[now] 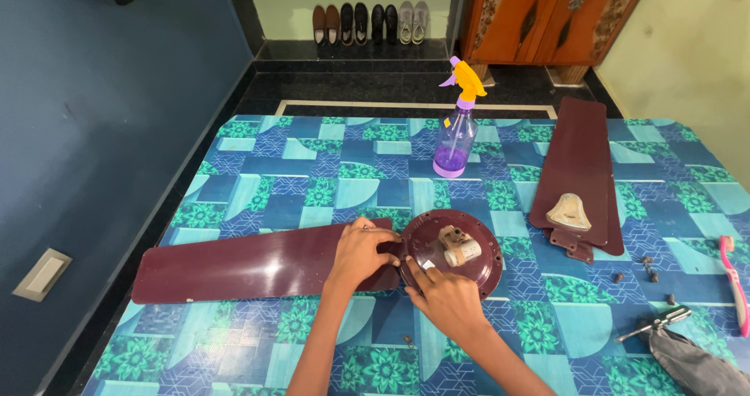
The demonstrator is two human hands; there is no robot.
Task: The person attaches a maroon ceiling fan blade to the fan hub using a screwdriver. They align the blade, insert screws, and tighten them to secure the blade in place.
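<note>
A maroon ceiling fan blade point(242, 265) lies flat on the patterned table, its inner end meeting the round maroon fan motor housing point(469, 244). My left hand point(361, 249) presses down on the blade's inner end beside the housing. Fingers of my right hand point(444, 296) touch the housing's near rim where the blade joins it. A cream-coloured stub point(461, 249) sits at the housing's centre. Neither hand is closed around anything.
Two stacked maroon blades point(582, 158) with a beige bracket lie at the right. A purple spray bottle point(456, 134) stands behind the housing. Loose screws point(648, 271), a screwdriver point(652, 322), a grey cloth point(695, 365) and a pink toothbrush point(734, 283) sit at the right edge.
</note>
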